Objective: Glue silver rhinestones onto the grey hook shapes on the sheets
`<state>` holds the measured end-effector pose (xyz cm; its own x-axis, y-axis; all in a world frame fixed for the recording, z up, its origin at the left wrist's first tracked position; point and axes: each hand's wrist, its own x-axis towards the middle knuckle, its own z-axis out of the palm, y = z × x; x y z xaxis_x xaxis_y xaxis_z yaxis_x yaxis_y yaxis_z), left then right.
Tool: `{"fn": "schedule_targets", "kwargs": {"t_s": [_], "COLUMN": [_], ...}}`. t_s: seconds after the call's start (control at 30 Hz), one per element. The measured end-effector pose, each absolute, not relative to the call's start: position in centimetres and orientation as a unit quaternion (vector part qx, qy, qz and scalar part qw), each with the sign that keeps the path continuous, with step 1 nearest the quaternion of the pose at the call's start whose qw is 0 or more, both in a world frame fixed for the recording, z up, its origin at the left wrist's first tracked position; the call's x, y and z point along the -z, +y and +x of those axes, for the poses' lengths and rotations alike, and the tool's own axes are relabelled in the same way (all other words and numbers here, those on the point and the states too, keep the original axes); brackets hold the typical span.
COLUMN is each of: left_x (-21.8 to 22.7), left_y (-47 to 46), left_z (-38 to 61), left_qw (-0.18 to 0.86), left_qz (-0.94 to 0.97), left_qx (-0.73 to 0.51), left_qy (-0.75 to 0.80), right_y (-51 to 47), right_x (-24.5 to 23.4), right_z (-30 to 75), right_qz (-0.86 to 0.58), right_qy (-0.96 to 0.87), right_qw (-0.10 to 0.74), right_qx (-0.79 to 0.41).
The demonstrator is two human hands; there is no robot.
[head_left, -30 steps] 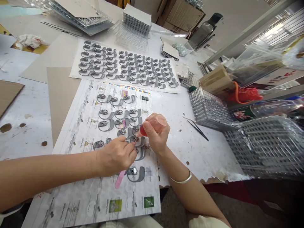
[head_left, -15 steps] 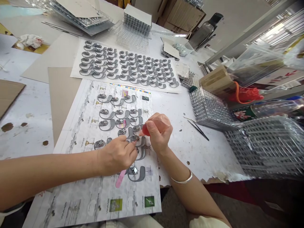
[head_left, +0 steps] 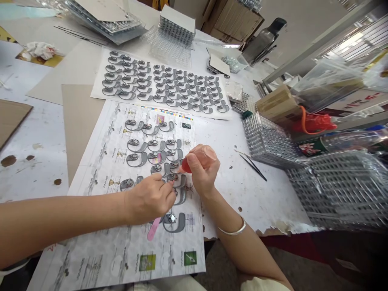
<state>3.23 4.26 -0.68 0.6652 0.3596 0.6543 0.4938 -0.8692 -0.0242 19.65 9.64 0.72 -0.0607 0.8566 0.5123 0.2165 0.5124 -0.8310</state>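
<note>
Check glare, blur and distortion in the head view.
Head view: slatted window partly washed out, upper right; plastic packaging glinting, looks stretched toward the right edge; nearest gray hook-shaped piece fairly clear, its round setting glinting; lower right corner dark.

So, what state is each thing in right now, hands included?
Left hand: curled over the gray pieces, grip unclear
Right hand: closed around the reddish bottle
Reddish bottle: held, tilted
Gray pieces: laid out in rows on two sheets
Near sheet: printed, lying flat
Pink strip: partly hidden by the left hand
Black tweezers: lying on the table
Tissue: crumpled
Dark flask: lid on
</note>
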Motion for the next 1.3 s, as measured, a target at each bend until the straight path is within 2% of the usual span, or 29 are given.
{"fn": "schedule_targets", "kwargs": {"t_s": [0.43,1.0,1.3], "left_x": [0.59,0.34,0.78], "left_y": [4.27,4.35,4.26], "left_z": [3.20,3.11,3.14], "left_qw": [0.101,0.088,0.095], "left_qz": [-0.908,-0.911,-0.910], "left_qx": [0.332,0.330,0.327], "left_qy": [-0.234,-0.232,-0.238], "right_y": [9.42,9.29,9.61], "right_x": [-0.67,-0.55,-0.53], "right_z": [19.79,19.87,20.02], "right_qz": [-0.385,-0.411,-0.393], "right_qy": [-0.708,-0.673,-0.697], "right_qw": [0.540,0.545,0.553], "right_qx": [-0.243,-0.284,-0.230]}}
